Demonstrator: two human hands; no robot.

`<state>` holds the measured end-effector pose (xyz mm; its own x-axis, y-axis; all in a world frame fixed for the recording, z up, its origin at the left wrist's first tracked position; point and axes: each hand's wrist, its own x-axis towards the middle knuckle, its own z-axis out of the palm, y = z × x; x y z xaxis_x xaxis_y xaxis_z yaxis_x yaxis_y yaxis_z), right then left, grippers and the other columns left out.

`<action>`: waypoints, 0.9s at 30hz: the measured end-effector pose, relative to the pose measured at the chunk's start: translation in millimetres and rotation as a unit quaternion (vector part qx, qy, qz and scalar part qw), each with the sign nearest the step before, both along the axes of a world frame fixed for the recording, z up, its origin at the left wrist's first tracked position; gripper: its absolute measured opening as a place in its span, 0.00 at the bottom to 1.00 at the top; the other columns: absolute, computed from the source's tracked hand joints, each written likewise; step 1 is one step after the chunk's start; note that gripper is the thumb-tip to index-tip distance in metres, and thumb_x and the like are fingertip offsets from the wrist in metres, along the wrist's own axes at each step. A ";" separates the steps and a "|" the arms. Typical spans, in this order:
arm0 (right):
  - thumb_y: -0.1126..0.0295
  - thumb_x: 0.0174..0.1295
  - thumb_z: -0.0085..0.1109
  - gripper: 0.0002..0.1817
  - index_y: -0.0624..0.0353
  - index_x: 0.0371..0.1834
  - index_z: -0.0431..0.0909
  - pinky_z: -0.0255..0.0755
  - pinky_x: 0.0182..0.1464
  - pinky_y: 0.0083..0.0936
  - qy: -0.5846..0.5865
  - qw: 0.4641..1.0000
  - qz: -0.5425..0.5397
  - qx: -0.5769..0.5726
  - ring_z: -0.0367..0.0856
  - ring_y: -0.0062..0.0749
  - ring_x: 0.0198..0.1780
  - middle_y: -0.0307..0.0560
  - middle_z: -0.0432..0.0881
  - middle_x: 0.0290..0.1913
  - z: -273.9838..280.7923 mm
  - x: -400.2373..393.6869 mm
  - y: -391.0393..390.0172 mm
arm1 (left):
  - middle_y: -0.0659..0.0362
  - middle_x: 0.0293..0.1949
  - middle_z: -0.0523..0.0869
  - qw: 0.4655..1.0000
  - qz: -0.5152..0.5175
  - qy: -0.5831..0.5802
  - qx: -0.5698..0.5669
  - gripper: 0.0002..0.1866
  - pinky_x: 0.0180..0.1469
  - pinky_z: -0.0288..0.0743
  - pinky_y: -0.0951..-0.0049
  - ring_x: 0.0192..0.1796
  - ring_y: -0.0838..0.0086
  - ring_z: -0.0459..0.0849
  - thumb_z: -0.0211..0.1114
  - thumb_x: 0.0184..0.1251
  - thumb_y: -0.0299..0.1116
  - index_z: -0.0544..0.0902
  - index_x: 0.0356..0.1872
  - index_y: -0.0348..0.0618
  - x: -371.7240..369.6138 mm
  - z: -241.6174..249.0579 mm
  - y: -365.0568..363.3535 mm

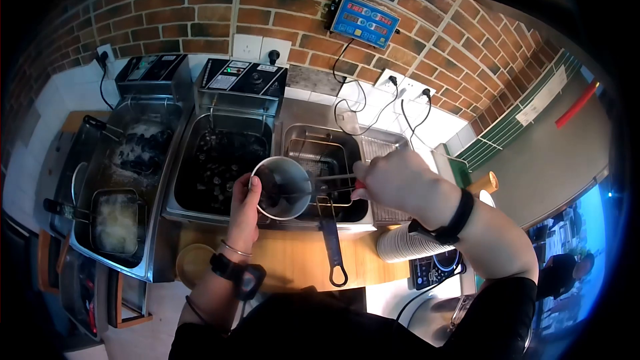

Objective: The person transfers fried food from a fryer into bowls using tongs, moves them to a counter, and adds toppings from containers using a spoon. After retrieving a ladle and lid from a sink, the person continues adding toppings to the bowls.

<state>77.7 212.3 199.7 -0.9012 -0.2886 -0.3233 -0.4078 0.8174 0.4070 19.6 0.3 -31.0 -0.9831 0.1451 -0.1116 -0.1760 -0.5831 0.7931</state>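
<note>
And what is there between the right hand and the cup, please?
Tongs, in the head view: the right hand holds them, and their metal arms reach toward the cup.

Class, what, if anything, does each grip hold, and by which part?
The left grip holds a white cup by its side; the right grip holds what look like metal tongs by their red-handled end.
</note>
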 end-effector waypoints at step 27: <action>0.42 0.58 0.58 0.26 0.54 0.44 0.78 0.76 0.40 0.37 0.014 0.992 -0.126 0.027 0.84 0.43 0.39 0.47 0.84 0.32 33.5 -12.8 39.5 | 0.58 0.59 0.76 0.994 0.028 -0.084 0.062 0.33 0.55 0.74 0.62 0.59 0.67 0.78 0.55 0.66 0.63 0.68 0.63 0.51 -17.4 3.2 -15.6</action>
<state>64.8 251.8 233.2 -0.9513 -0.0360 -0.3062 -0.1813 0.8686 0.4612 2.2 -15.3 -27.8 -0.9592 0.1139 -0.2589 -0.2643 -0.6874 0.6765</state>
